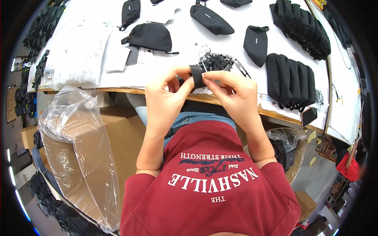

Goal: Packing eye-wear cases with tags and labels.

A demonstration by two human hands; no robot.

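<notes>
Keep the curved black strip (197, 76) where it is, held up at the front edge of the tabletop (183, 41), between your two hands. Your left hand (167, 88) grips its left side between thumb and forefinger; your right hand (236, 90) has thumb and forefinger pinched at its right edge, though what exactly lies between those fingertips is too small to tell. A steady left hold with small right-hand moves should serve best; the strip looks bendable, so a light, even pull should keep it from twisting. Tilting it a little toward you would show its hidden face.

Mind what lies just beyond your knuckles: the heap of black scraps (218, 62), with a slim black-and-silver tool (241, 68) at its right. Dipping the strip there could pick up loose bits. To the right, the row of black pouches (291, 80) stands near the front edge, with a dark flat object (309, 117) by that edge, so a wide right elbow swing risks a knock. Your easier room is leftward, over the white surface before the rounded black pouch (149, 37).
</notes>
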